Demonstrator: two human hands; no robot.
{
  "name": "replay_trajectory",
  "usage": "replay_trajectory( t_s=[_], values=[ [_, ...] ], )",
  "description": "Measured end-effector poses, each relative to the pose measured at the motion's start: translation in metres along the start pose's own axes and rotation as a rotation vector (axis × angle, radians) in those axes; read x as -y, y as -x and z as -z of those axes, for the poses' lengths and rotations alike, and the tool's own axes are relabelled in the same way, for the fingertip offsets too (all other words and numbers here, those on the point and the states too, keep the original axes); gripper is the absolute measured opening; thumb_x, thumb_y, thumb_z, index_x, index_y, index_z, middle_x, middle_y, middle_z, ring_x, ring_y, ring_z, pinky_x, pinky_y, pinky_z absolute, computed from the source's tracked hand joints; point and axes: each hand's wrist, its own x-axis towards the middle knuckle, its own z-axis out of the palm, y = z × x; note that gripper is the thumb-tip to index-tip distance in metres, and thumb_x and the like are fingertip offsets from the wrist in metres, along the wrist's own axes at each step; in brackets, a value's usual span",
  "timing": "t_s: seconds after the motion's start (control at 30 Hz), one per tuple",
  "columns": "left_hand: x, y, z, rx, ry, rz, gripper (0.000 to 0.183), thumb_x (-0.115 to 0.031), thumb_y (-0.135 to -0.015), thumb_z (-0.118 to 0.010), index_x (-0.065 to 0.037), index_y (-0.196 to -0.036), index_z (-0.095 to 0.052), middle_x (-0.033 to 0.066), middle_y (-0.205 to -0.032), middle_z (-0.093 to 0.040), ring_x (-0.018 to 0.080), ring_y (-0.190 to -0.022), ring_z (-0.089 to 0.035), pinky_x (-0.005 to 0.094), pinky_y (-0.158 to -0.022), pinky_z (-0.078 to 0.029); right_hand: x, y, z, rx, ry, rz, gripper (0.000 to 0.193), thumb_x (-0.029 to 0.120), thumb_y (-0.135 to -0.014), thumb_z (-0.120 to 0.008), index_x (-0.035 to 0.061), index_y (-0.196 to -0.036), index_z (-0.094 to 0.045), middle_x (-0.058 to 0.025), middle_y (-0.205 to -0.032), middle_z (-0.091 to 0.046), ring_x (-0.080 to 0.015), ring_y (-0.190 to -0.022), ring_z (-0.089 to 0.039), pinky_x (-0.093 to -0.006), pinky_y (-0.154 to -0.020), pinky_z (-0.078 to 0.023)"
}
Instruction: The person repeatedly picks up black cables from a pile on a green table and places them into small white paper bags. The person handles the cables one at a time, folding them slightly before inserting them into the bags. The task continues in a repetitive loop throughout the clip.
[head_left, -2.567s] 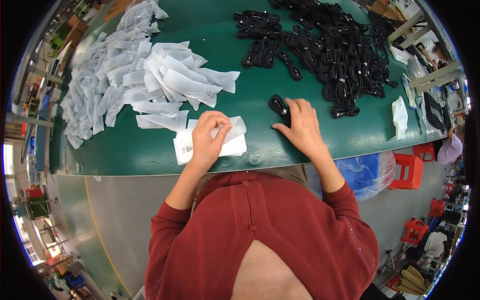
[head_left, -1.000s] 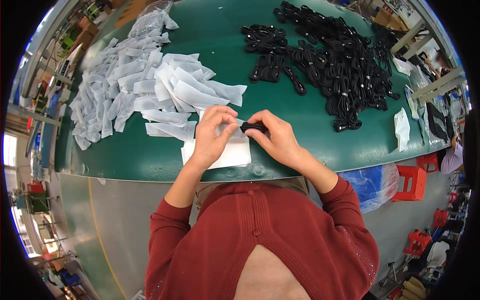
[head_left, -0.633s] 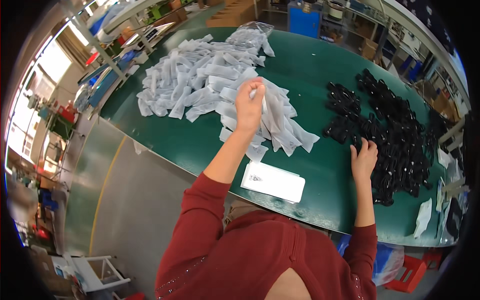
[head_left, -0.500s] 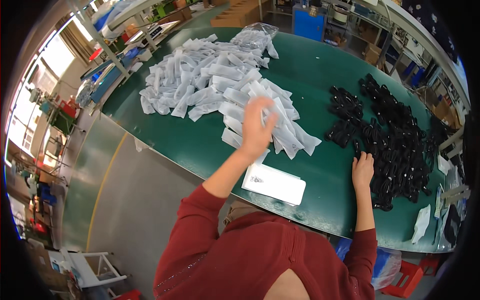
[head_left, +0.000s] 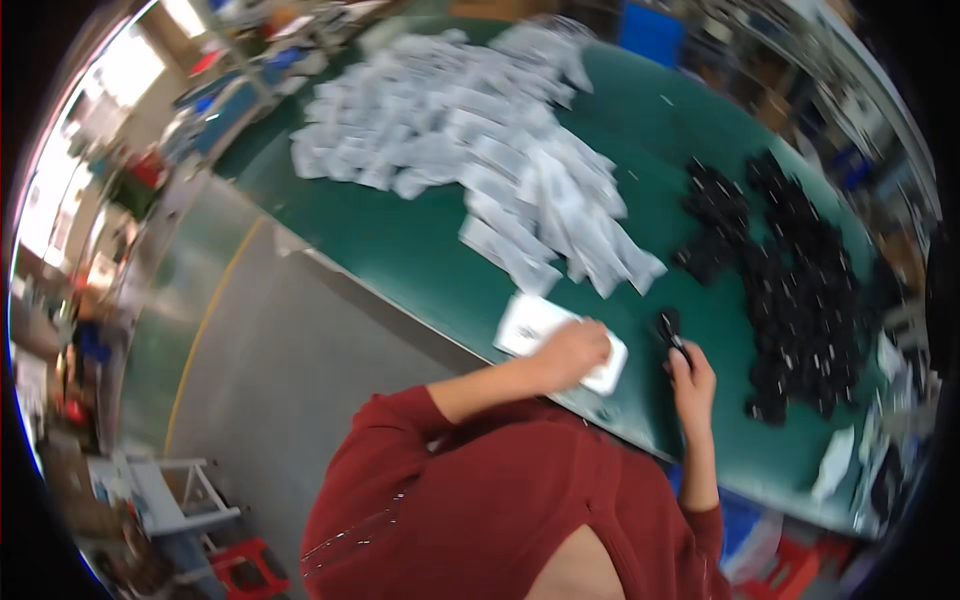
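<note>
My left hand [head_left: 574, 357] lies over a stack of flat white bags [head_left: 521, 324] at the table's near edge, its fingers curled closed on the top bag. Motion blur hides how far that bag is lifted. Just to the right, my right hand [head_left: 692, 385] grips a bundled black cable [head_left: 670, 330] between thumb and fingers, the bundle pointing up and away. Many similar black cable bundles [head_left: 795, 310] are heaped to the right of that hand. Beyond the stack spreads a large pile of filled, frosted white bags [head_left: 430, 110].
The green table [head_left: 400, 235] curves away from me, its near edge against my body. At the right end lie a loose white bag [head_left: 833, 462] and clear plastic. A red stool [head_left: 245, 568] stands on the floor at lower left, near a white metal frame [head_left: 170, 490].
My left hand has come back from the filled-bag pile to the white bag stack. My right hand has left the cable heap, moving left with a black cable bundle. The view has shifted.
</note>
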Motion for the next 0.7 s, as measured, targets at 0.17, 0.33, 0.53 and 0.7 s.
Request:
replay_trajectory(
  t_s=[0.17,0.33,0.53,0.7],
  values=[
    [-0.014,-0.001,0.021,-0.009,0.239,0.328,0.005,-0.002,-0.083,-0.066,-0.001,-0.087,-0.062,0.0115,-0.083,-0.061,0.0275,-0.078,-0.061,0.0351,-0.07,-0.05,0.027,0.027,-0.009,-0.013,0.117,0.267,0.026,0.014,-0.092,-0.067,-0.0014,-0.113,-0.063,-0.016,-0.093,-0.067,-0.0248,-0.08,-0.066,-0.0317,-0.073,-0.051],
    [-0.018,-0.007,0.026,-0.018,0.388,0.444,0.005,0.0,-0.085,-0.066,0.0,-0.088,-0.063,0.0094,-0.084,-0.062,0.0202,-0.074,-0.06,0.0306,-0.069,-0.049,0.035,0.043,-0.002,0.08,0.215,0.392,0.025,0.011,-0.088,-0.068,-0.001,-0.11,-0.064,-0.0153,-0.087,-0.062,-0.0324,-0.074,-0.062,-0.0381,-0.066,-0.049],
    [-0.023,-0.01,0.029,-0.034,0.448,0.491,0.004,0.002,-0.086,-0.065,0.001,-0.089,-0.062,0.007,-0.087,-0.063,0.014,-0.078,-0.057,0.0273,-0.074,-0.047,0.033,0.044,-0.003,0.204,0.288,0.422,0.023,0.013,-0.088,-0.068,0.0033,-0.109,-0.065,-0.0133,-0.085,-0.062,-0.0318,-0.072,-0.062,-0.0407,-0.062,-0.049],
    [-0.031,-0.02,0.036,-0.008,0.387,0.236,0.011,0.004,-0.08,-0.069,-0.001,-0.086,-0.062,0.0086,-0.091,-0.063,0.0225,-0.082,-0.058,0.0323,-0.074,-0.047,0.022,0.031,-0.004,0.491,-0.075,0.104,0.021,0.019,-0.093,-0.065,0.0018,-0.105,-0.066,-0.0074,-0.072,-0.06,-0.0167,-0.062,-0.058,-0.0334,-0.056,-0.046]
  ],
)
